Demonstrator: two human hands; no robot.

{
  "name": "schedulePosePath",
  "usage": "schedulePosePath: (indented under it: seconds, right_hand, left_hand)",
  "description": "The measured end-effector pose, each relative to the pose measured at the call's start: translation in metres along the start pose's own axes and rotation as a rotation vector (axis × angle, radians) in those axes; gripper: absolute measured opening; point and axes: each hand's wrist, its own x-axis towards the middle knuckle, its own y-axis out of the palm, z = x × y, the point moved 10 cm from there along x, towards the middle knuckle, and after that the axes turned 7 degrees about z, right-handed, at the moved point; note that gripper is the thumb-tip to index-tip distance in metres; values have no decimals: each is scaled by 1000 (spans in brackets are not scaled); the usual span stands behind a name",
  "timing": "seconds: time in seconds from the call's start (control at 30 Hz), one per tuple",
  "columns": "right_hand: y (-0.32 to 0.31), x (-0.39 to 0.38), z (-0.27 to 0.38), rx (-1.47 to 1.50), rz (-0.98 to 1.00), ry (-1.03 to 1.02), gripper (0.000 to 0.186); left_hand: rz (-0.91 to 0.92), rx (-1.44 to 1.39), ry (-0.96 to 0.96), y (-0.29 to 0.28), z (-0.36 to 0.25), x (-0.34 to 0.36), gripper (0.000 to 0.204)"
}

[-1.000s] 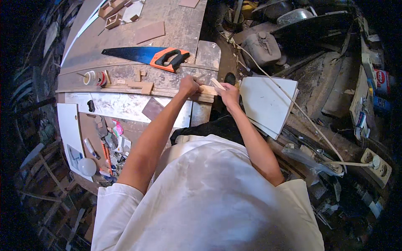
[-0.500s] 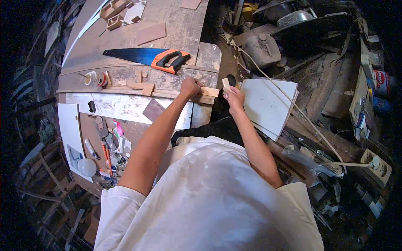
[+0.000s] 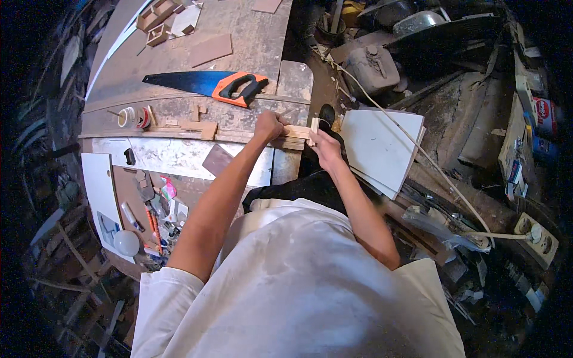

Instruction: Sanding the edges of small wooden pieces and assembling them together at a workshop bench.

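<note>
At the right end of the workbench's front edge, my left hand (image 3: 270, 126) is closed on a pale wooden block (image 3: 296, 132), holding it down on the bench edge. My right hand (image 3: 326, 149) pinches a small wooden stick (image 3: 314, 126). The stick stands crosswise against the block's right end and seems to touch it. Behind my left hand lies a handsaw (image 3: 185, 83) with a blue blade and an orange and black handle. Small wood offcuts (image 3: 208, 130) rest along the bench edge to the left.
Glue tubs (image 3: 126, 117) stand on the bench's left. Small wooden boxes (image 3: 157, 34) and thin brown panels (image 3: 211, 51) lie farther back. White boards (image 3: 382, 143) lean right of me. A cable (image 3: 439, 170) runs to a socket strip (image 3: 536, 240). Tools clutter a lower surface (image 3: 128, 179).
My right hand has moved slightly left, bringing the small stick from apart to against the block's end. My left hand keeps its hold. The whole view has shifted a little.
</note>
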Motion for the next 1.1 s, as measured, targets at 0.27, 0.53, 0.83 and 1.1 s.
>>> schedulePosePath:
  seconds: [0.27, 0.53, 0.83, 1.1]
  right_hand:
    - [-1, 3, -2, 51, 42, 67, 42]
    - [-7, -3, 23, -319, -70, -22, 43]
    - [76, -11, 104, -1165, 80, -679, 28]
    - [82, -9, 101, -1172, 83, -629, 27]
  left_hand:
    - [29, 19, 32, -1, -8, 2, 27]
    - [-85, 279, 461, 14, -33, 0, 13]
    - [-124, -89, 349, -7, -24, -25, 39]
    - [-135, -76, 484, -6, -27, -29, 58]
